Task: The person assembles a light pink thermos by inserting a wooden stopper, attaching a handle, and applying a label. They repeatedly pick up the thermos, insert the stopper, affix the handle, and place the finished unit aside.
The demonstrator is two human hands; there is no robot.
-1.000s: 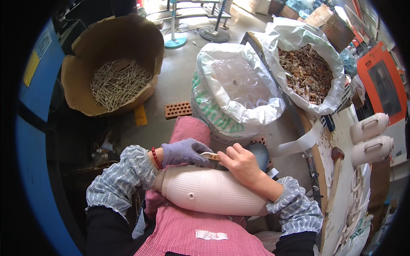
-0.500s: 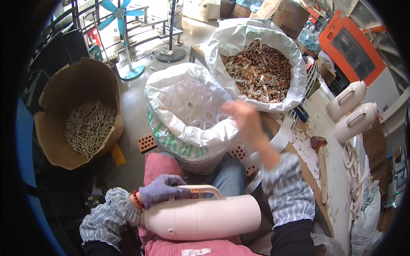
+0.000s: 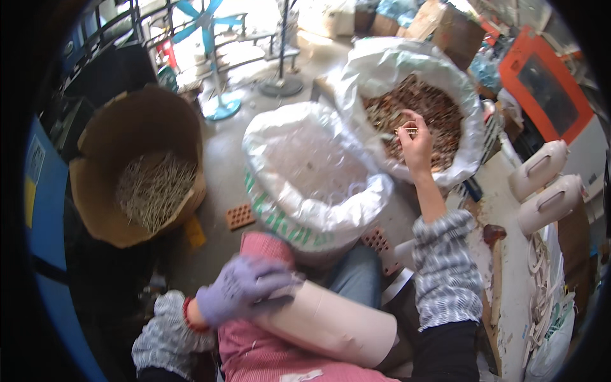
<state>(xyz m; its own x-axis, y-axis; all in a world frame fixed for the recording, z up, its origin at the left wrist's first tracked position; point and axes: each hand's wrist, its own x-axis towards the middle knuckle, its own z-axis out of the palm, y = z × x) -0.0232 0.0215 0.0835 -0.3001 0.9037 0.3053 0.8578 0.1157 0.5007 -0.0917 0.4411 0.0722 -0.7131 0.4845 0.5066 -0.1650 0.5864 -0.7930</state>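
A pale pink flask body (image 3: 344,321) with a handle seen earlier lies tilted across my lap, on a pink checked apron (image 3: 267,347). My left hand (image 3: 245,290), in a purple glove, wraps its upper left end; the fingers are somewhat blurred. Bare and raised, my right hand (image 3: 417,143) is above a white sack (image 3: 471,127) filled with brown and clear scrap pieces (image 3: 439,108). Thumb and fingers pinch a small gold-coloured piece (image 3: 410,131), too small to name. Before my knees stands another white sack (image 3: 305,223) of clear plastic rings (image 3: 312,159).
At left, a large cardboard container (image 3: 95,204) holds thin pale sticks (image 3: 156,194). On the bench (image 3: 509,305) at right are two pale flasks (image 3: 550,210) and a hammer (image 3: 495,254). A perforated brick (image 3: 240,216) and a blue fan (image 3: 219,105) stand on the floor.
My right hand has moved from the ring sack up and right, over the scrap sack. The flask has turned and tilted, its handle out of sight. My left hand has shifted on it.
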